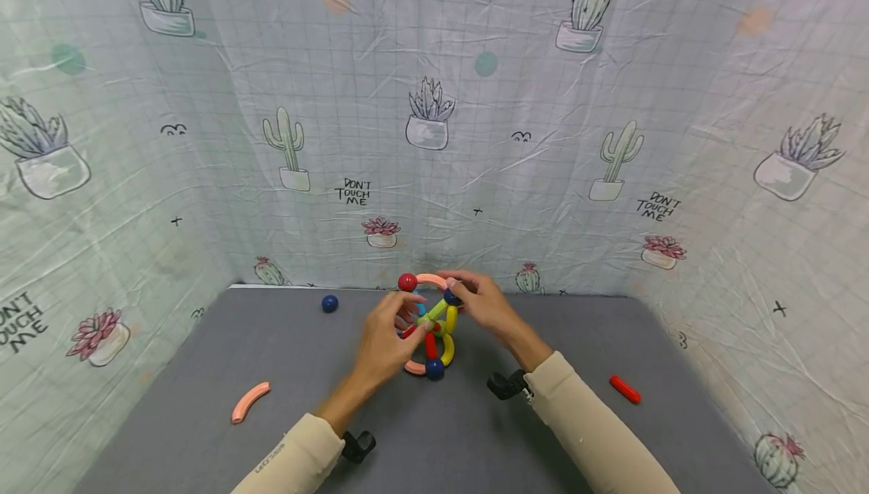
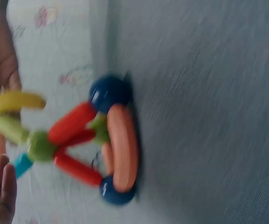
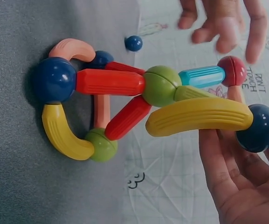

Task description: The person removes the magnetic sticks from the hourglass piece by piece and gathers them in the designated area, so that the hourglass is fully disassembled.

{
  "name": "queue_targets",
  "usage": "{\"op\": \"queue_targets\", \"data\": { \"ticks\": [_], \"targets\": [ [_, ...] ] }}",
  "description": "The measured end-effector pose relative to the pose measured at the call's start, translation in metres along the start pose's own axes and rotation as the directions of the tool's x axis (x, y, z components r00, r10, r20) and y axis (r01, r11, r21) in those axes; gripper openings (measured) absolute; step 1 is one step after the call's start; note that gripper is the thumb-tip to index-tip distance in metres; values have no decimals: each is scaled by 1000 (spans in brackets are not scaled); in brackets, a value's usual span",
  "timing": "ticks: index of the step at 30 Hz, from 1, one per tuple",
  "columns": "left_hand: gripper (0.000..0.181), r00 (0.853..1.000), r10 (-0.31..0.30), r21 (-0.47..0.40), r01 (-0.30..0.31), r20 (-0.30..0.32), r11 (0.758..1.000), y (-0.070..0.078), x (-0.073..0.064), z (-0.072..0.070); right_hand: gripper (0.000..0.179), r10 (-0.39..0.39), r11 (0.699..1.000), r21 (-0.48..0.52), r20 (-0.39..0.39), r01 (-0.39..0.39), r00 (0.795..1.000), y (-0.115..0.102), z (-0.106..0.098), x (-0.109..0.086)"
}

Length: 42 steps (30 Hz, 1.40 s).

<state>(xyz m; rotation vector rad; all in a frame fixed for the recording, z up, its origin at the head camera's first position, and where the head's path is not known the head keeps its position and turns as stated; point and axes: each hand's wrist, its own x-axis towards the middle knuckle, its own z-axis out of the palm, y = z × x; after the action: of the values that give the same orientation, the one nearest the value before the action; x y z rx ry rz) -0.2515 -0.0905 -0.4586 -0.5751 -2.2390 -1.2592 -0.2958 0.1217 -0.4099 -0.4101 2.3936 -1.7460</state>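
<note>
A toy structure of magnetic balls and sticks stands on the table, three red sticks [image 3: 111, 82] meeting at a green ball [image 3: 161, 86] above a ring of curved sticks. My right hand [image 1: 490, 307] pinches the dark blue ball [image 3: 258, 128] at its upper right. From that ball a curved yellow stick [image 3: 199, 116] sticks out with its other end free. A light blue stick [image 3: 202, 75] leads up to a red ball [image 3: 232, 71], which a curved pink stick [image 1: 431, 280] adjoins. My left hand [image 1: 388, 339] is beside the structure's left side, fingers spread and holding nothing.
On the grey table [image 1: 285, 449] lie a loose dark blue ball [image 1: 330, 303] at the back left, a curved pink stick [image 1: 250, 403] at the left and a straight red stick [image 1: 624, 389] at the right. A cactus-printed cloth [image 1: 434, 200] hangs behind.
</note>
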Motion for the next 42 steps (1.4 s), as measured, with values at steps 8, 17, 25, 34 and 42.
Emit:
{"op": "queue_targets", "data": {
  "ticks": [8,17,25,34,42],
  "targets": [
    [40,997,-18,-15,20,81,1000,7,-8,28,42,4,1000,10,7,-4,1000,-2,-1,-2],
    [42,998,-42,-6,42,47,999,10,-3,42,40,-7,1000,13,-1,7,1000,-1,-1,-1],
    [40,999,-35,24,35,13,999,11,-2,46,38,-6,1000,26,9,5,1000,-1,-2,-1],
    [39,999,-27,89,29,-23,996,9,0,53,37,5,1000,18,13,-5,1000,1,-3,2],
    [40,997,-20,75,14,74,997,10,-5,42,37,-21,1000,15,2,21,1000,0,-3,1]
  ]
}}
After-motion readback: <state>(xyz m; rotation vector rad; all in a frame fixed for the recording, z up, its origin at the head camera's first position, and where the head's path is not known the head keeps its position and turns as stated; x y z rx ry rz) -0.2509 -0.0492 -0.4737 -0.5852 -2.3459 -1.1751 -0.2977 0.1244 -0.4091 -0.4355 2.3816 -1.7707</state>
